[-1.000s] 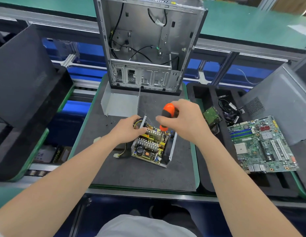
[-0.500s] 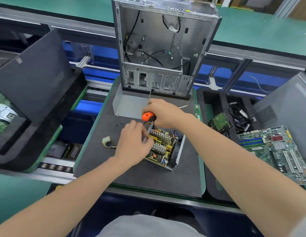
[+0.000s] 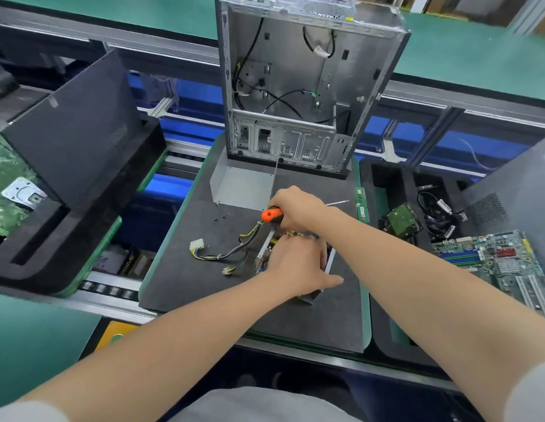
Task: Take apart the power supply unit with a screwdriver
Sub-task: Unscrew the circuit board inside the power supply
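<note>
Right hand (image 3: pixel 298 208): fingers wrapped round the orange handle of the screwdriver (image 3: pixel 272 215), at the far left corner of the PSU (image 3: pixel 265 250); shaft and tip hidden. Left hand (image 3: pixel 295 266): palm down over the PSU, covering most of it, thumb stretched out to the right; whether the fingers hook over its right wall cannot be told. PSU: lidless, on the mat (image 3: pixel 186 287), right of centre, right wall near the mat's right edge, near corner well back from the front edge. Cables (image 3: pixel 234 254) run leftward from it to a white plug (image 3: pixel 197 246). Open mat: front strip and left front. Far side taken by the cover (image 3: pixel 240 187) and the case (image 3: pixel 295 86) (standing at the back edge); screws (image 3: pixel 224 217) loose between cover and cables; RAM stick (image 3: pixel 362 205) along the right edge.
</note>
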A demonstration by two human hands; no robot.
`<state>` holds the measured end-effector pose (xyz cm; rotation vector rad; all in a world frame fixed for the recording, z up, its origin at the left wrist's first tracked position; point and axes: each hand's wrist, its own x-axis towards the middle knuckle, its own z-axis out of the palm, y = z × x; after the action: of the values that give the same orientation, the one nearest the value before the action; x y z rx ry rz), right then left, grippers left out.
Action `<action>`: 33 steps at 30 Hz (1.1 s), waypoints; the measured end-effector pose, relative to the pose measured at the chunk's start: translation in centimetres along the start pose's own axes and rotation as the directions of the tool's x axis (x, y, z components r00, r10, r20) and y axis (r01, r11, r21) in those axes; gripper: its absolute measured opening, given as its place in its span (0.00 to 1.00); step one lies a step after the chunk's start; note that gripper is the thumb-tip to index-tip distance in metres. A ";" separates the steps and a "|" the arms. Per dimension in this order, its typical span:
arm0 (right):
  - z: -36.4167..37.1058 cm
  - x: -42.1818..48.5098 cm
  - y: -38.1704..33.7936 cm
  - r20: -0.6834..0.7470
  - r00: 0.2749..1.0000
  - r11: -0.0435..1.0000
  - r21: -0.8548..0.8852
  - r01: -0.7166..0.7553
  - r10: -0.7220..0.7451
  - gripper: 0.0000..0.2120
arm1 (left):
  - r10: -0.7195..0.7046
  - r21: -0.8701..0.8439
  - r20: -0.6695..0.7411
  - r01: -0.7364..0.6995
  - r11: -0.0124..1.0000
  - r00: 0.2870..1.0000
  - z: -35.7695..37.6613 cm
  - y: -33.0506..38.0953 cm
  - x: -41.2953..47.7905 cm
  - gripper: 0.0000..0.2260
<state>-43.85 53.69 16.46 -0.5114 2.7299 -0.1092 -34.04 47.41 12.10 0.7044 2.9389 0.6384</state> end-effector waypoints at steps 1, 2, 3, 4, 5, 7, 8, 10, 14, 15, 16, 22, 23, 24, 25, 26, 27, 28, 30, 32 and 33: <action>0.2 0.0 0.0 -0.008 1.000 1.000 0.007 -0.011 0.011 0.04 | 0.005 0.011 0.007 -0.005 1.000 1.000 0.2 0.1 0.1 0.19; 0.3 0.0 0.1 -0.013 1.000 1.000 0.012 -0.019 0.019 0.04 | 0.004 0.009 0.012 -0.005 1.000 1.000 0.3 0.2 0.2 0.18; 0.5 0.0 0.1 -0.016 1.000 1.000 0.015 -0.024 0.024 0.05 | -0.001 -0.003 0.019 0.001 1.000 1.000 0.3 0.2 0.3 0.17; 0.5 -0.1 0.2 -0.016 1.000 1.000 0.016 -0.025 0.026 0.06 | -0.003 -0.015 0.023 0.003 1.000 1.000 0.4 0.3 0.3 0.17; 0.6 -0.1 0.3 -0.018 1.000 1.000 0.017 -0.025 0.025 0.06 | 0.004 -0.017 0.028 -0.004 1.000 1.000 0.4 0.3 0.2 0.17; 0.6 -0.3 0.7 -0.022 0.999 1.000 0.016 -0.027 0.028 0.06 | 0.043 0.004 0.050 -0.043 0.999 0.998 0.3 0.3 -0.1 0.21; 0.6 -0.4 0.9 -0.025 0.999 1.000 0.009 -0.029 0.030 0.06 | 0.070 0.008 0.071 -0.071 0.997 0.995 0.2 0.3 -0.2 0.22; 0.5 -0.8 1.5 -0.019 0.999 0.999 -0.033 -0.027 0.026 0.07 | 0.130 0.009 0.125 -0.133 0.991 0.984 0.2 0.1 -0.3 0.23; -0.3 -1.3 2.5 0.132 0.991 0.996 -0.090 0.028 -0.016 0.07 | 0.217 -0.070 0.221 -0.206 0.976 0.951 0.0 0.0 -0.4 0.29; -0.6 -1.3 2.5 0.163 0.987 0.998 -0.060 0.021 -0.011 0.06 | 0.225 -0.100 0.228 -0.207 0.973 0.947 -0.2 0.1 -0.5 0.27; -0.9 -1.2 2.5 0.175 0.985 1.000 -0.013 0.001 0.001 0.05 | 0.232 -0.126 0.232 -0.208 0.970 0.945 -0.2 0.1 -0.6 0.26; -0.9 -0.2 -0.7 0.245 0.969 0.993 0.105 -0.044 0.018 0.20 | 0.277 -0.153 0.268 -0.243 0.958 0.923 -0.5 -0.2 -1.0 0.22; -0.7 0.0 -1.1 0.277 0.961 0.997 0.073 -0.035 0.013 0.21 | 0.283 -0.149 0.280 -0.249 0.957 0.918 -0.7 -0.3 -1.0 0.21; -0.6 0.2 -1.3 0.302 0.953 0.999 0.037 -0.031 0.018 0.22 | 0.291 -0.147 0.295 -0.257 0.955 0.910 -0.8 -0.5 -1.1 0.21; -0.6 0.3 -1.4 0.314 0.949 0.999 0.006 -0.032 0.029 0.21 | 0.300 -0.146 0.312 -0.266 0.953 0.901 -1.0 -0.7 -1.1 0.21; -0.6 0.4 -1.3 0.318 0.947 0.999 -0.019 -0.038 0.042 0.18 | 0.311 -0.149 0.327 -0.277 0.949 0.892 -1.2 -1.0 -1.2 0.21; -0.5 0.5 -1.2 0.315 0.948 0.998 -0.040 -0.044 0.055 0.16 | 0.321 -0.156 0.340 -0.284 0.946 0.884 -1.4 -1.3 -1.3 0.20; -0.6 0.4 -1.1 0.307 0.950 0.998 -0.053 -0.045 0.060 0.14 | 0.333 -0.165 0.353 -0.292 0.942 0.875 -1.6 -1.6 -1.3 0.20; -0.6 0.3 -0.7 0.295 0.955 0.999 -0.029 -0.027 0.035 0.13 | 0.358 -0.172 0.381 -0.315 0.933 0.852 -1.9 -2.0 -1.4 0.19; -0.7 0.0 -0.3 0.273 0.962 0.999 0.033 -0.003 -0.007 0.16 | 0.376 -0.176 0.404 -0.333 0.926 0.834 -2.2 -2.1 -1.2 0.19; -0.8 -0.2 -0.1 0.252 0.967 0.998 0.057 0.012 -0.026 0.16 | 0.381 -0.179 0.413 -0.336 0.925 0.827 -2.2 -2.1 -1.2 0.19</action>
<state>-43.94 53.69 17.28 -0.4998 2.4667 -0.1154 -34.17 44.31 13.23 1.2260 2.3573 0.5491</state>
